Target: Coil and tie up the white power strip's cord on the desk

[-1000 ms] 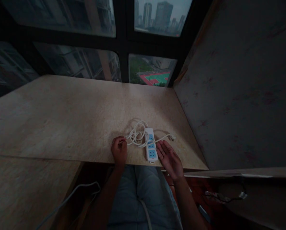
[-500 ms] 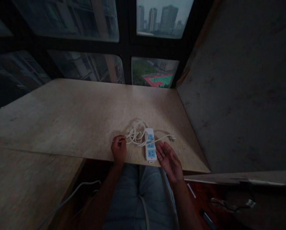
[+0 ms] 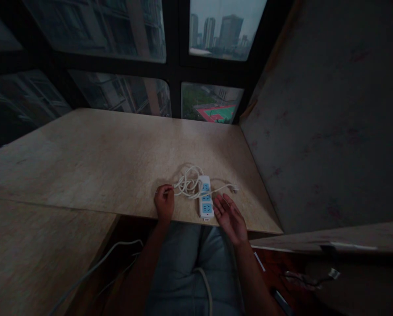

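Note:
A white power strip (image 3: 205,202) with blue sockets lies near the front edge of a pale wooden table (image 3: 117,162). Its white cord (image 3: 189,182) is bunched in loops behind and left of it, and the plug end (image 3: 235,189) trails to the right. My left hand (image 3: 164,204) rests on the table left of the strip, fingers pinched on a thin strand at the cord's left end. My right hand (image 3: 228,217) lies open, palm up, fingers spread, just right of the strip and not touching it.
A grey wall panel (image 3: 331,114) closes the table's right side. Dark windows (image 3: 170,61) run along the back. A white cable (image 3: 97,267) hangs below the table at the left, another crosses my lap (image 3: 206,285). A lower board (image 3: 34,254) sits front left.
The view has shifted slightly. Both hands keep almost the same places beside the strip; the right hand has edged a little toward it.

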Demonstrator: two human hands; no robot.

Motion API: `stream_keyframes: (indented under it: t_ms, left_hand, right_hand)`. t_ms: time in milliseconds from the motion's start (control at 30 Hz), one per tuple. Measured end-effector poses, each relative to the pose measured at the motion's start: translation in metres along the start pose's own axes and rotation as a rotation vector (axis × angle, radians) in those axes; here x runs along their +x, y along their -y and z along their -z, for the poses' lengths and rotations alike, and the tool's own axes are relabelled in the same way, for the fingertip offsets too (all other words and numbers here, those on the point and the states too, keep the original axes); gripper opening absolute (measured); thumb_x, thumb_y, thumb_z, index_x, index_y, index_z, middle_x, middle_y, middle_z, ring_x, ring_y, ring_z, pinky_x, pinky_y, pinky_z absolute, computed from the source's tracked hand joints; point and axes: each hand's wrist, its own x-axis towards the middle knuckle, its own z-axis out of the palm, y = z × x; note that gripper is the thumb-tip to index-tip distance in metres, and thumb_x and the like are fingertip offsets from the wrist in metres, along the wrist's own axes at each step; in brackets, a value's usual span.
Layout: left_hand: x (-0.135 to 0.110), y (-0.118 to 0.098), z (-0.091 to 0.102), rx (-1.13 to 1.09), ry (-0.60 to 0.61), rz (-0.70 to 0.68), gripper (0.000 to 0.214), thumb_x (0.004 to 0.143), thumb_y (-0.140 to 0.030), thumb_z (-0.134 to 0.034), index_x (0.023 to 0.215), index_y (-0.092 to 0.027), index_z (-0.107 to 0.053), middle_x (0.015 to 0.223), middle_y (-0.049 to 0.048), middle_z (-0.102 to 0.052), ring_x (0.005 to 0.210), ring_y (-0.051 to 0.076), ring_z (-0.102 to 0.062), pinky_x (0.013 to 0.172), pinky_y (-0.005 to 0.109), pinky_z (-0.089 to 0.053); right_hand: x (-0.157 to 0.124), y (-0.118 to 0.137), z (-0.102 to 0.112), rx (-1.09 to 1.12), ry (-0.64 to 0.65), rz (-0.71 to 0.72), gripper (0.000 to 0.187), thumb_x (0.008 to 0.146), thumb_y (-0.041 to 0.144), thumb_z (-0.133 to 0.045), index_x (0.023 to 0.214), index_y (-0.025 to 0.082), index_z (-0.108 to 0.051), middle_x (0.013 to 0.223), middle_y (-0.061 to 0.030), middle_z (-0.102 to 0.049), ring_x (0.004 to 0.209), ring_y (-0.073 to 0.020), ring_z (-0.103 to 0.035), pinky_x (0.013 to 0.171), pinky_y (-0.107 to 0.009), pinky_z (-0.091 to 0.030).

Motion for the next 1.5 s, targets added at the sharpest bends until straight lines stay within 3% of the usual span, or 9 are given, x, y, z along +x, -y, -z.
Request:
stream_keyframes:
  t_ms: [300,900,1500]
  left_hand:
    - [0.0007,0.0003,-0.0007,-0.033,0.003,0.014,0.012,0.072,-0.022,-0.053,0.077,-0.017,-0.063,0.08,0.0033,-0.063,0.074,0.015,-0.06,0.066,0.025,-0.049]
    - [-0.0038,0.0017,0.0045,-0.028,0.031,-0.052,0.014,0.078,-0.024,-0.054,0.081,-0.016,-0.065,0.087,0.0055,-0.065,0.081,0.016,-0.061,0.068,0.026,-0.05]
    - [-0.0075,0.0033,0.0061,-0.108,0.037,-0.013,0.014,0.078,-0.027,-0.059,0.084,-0.017,-0.067,0.093,0.0061,-0.066,0.088,0.017,-0.062,0.076,0.029,-0.051]
  right_hand:
    - [0.0019,0.0005,-0.0014,0.016,0.014,-0.009,0.037,0.077,0.032,-0.072,0.113,0.025,-0.066,0.116,-0.0029,-0.069,0.11,-0.0164,-0.062,0.096,-0.029,-0.049]
    - [0.0012,0.0007,-0.0019,0.024,0.007,0.001,0.036,0.075,0.029,-0.073,0.111,0.026,-0.067,0.11,-0.0018,-0.071,0.103,-0.0155,-0.064,0.092,-0.03,-0.05]
    - [-0.0022,0.0003,-0.0029,0.016,-0.04,0.011,0.037,0.077,0.03,-0.073,0.113,0.025,-0.066,0.108,-0.0033,-0.07,0.101,-0.015,-0.063,0.089,-0.03,-0.05]
